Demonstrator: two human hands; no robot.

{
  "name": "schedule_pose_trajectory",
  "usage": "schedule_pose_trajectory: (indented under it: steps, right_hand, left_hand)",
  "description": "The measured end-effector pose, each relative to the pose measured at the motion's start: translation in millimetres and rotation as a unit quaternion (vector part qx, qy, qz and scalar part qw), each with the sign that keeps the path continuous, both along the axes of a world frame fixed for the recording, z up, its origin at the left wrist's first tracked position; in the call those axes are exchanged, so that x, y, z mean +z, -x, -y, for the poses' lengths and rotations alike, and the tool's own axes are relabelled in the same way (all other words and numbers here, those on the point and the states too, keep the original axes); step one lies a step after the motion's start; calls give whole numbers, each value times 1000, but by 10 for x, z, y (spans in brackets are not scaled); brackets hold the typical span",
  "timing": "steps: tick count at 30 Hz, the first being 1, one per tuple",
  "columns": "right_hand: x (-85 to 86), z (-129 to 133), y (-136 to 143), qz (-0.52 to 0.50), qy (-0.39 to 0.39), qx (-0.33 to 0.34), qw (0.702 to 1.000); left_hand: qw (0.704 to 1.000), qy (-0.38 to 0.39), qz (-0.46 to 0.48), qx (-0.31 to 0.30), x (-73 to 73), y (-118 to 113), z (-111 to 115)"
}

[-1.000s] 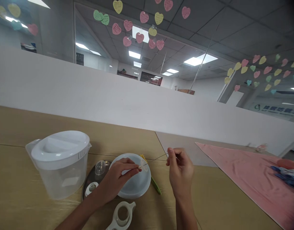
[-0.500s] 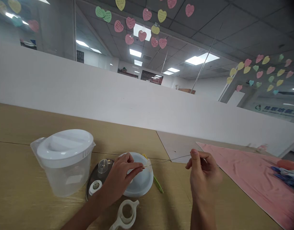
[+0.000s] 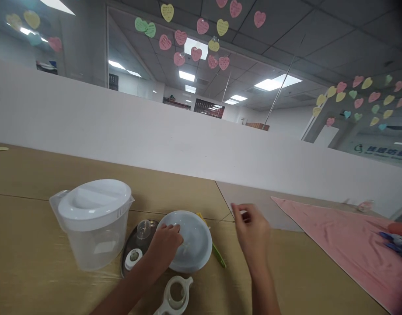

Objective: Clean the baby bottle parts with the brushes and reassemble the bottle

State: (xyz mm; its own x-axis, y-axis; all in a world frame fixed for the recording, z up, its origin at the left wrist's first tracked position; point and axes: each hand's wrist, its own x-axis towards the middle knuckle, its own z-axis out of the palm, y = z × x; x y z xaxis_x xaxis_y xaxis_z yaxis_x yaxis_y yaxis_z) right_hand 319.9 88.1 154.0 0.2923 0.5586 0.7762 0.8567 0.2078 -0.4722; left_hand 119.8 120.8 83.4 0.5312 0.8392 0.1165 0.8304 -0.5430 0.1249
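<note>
My left hand (image 3: 168, 243) is over the left part of a pale blue-white bowl (image 3: 199, 245), its fingers curled down; what they hold, if anything, is hidden. To the right of the bowl, my right hand (image 3: 249, 227) is raised above the table, thumb and finger pinched on a thin thread-like strand (image 3: 226, 215) that slants down to the left. A small pale bit lies inside the bowl. Beside it, under my left forearm, is a dark metal tray (image 3: 130, 245) with a small clear cup (image 3: 143, 229) and a white round piece with a metal tip (image 3: 133, 258).
A lidded clear pitcher (image 3: 100, 236) stands at the left. In front of the bowl lies a white egg-separator-like tool (image 3: 176, 294). A green-handled tool (image 3: 218, 256) is right of the bowl. Pink cloth (image 3: 345, 236) covers the right side; a white partition (image 3: 174, 144) runs behind.
My left hand has moved down and left over the bowl, no longer showing the pale piece it pinched. My right hand has moved left, closer to the bowl. The camera view has shifted slightly.
</note>
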Motion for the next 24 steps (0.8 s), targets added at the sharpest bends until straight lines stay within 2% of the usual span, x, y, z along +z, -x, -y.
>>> schedule_pose_trajectory:
  steps: [3, 7, 11, 12, 14, 15, 17, 19, 20, 22, 24]
  right_hand:
    - [-121, -141, 128, 97, 91, 34, 991]
    - [-229, -220, 199, 198, 229, 12, 953]
    - [-321, -278, 181, 243, 329, -5, 913]
    - [-335, -292, 178, 243, 338, -6, 909]
    - [-333, -294, 189, 220, 322, 12, 921]
    - [-311, -276, 207, 195, 300, 46, 933]
    - [-228, -189, 272, 113, 260, 162, 945]
    - [-115, -47, 364, 8, 258, 302, 918]
    - [-59, 32, 413, -32, 263, 346, 900]
    - [30, 181, 504, -41, 261, 394, 880]
    - [79, 291, 568, -11, 251, 402, 880]
  left_hand:
    - [1000, 19, 2, -6, -101, 5, -40]
    - [997, 21, 79, -3, -99, 57, -61]
    - [987, 1, 162, -4, 65, 127, -10]
    - [983, -1, 182, -5, 123, 148, 17]
    - [977, 0, 215, -11, 239, 188, 84]
    - [974, 4, 227, -15, 290, 207, 120]
    - [969, 10, 244, -27, 367, 240, 184]
    - [967, 17, 253, -40, 407, 265, 232]
    - [966, 22, 254, -47, 418, 276, 250]
    - [964, 34, 256, -65, 430, 300, 271]
    - [961, 48, 255, -90, 441, 339, 272]
